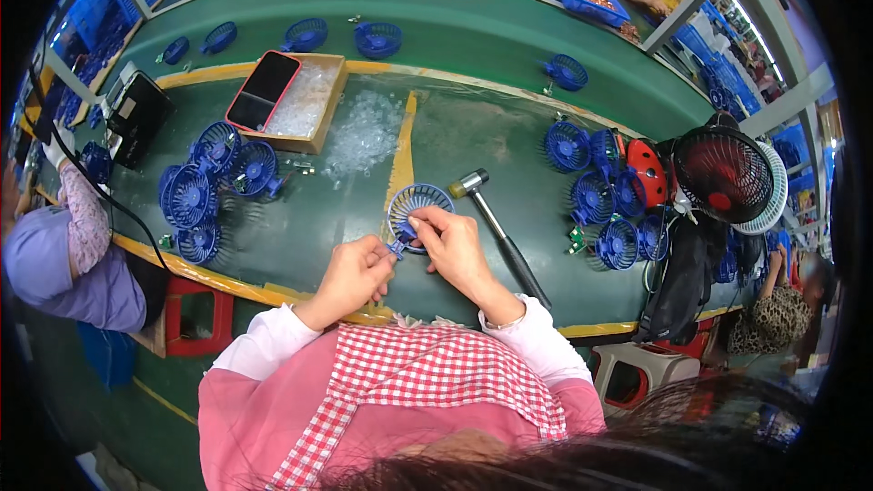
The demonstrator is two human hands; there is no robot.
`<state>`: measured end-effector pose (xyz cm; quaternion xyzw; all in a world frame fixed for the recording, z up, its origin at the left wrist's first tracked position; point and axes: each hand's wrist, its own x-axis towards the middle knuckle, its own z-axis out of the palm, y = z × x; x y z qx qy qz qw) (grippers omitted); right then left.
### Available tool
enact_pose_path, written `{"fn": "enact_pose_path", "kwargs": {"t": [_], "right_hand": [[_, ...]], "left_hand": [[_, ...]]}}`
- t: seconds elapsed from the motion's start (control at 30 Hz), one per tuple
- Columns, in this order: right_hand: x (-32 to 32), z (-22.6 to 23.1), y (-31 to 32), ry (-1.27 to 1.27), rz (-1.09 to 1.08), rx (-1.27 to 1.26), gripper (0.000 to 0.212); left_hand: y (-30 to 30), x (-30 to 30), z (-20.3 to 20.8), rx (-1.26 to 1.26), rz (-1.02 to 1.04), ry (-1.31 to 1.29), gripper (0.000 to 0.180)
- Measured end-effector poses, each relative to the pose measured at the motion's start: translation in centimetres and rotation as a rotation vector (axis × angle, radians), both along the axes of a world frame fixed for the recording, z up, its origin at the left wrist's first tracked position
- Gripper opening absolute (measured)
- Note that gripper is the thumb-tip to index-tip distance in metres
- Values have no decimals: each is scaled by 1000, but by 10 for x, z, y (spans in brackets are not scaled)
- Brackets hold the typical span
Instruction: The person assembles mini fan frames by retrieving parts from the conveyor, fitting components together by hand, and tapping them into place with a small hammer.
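Note:
A round blue fan housing with a ribbed cage and a short stem is in front of me, at the middle of the table's near side. My right hand grips it, thumb and fingers closed at the near rim by the stem. Close against the stem's end, my left hand has its fingertips pinched together; whatever lies between them is hidden. To the right lies a hammer with a black handle, its head near the housing. Small clear plastic pieces are scattered beyond my hands.
More blue fan housings are piled at left, others at right beside a red helmet-like shell and a black fan. A phone rests on a box of clear pieces. Housings sit along the green belt. Co-workers sit nearby.

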<state>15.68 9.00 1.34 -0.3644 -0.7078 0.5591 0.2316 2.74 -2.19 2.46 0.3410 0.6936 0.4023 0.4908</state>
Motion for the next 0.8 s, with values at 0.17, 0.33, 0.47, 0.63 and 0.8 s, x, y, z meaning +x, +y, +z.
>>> {"fn": "enact_pose_path", "kwargs": {"t": [0.17,0.33,0.47,0.63,0.8], "right_hand": [[0,-3,-2,-1,-15,69,15],[1,6,2,-108,57,37,16],[10,12,7,-142,292,237,17],[15,6,-21,-159,350,713,24],[16,1,-22,-106,242,691,25]], "left_hand": [[5,-13,-6,-121,-4,-440,17],[13,-21,-11,-88,-120,-634,22],[15,-27,-22,-75,-179,-634,24],[12,-27,-21,-5,-233,-610,23],[11,-26,-23,70,-257,-590,21]]}}
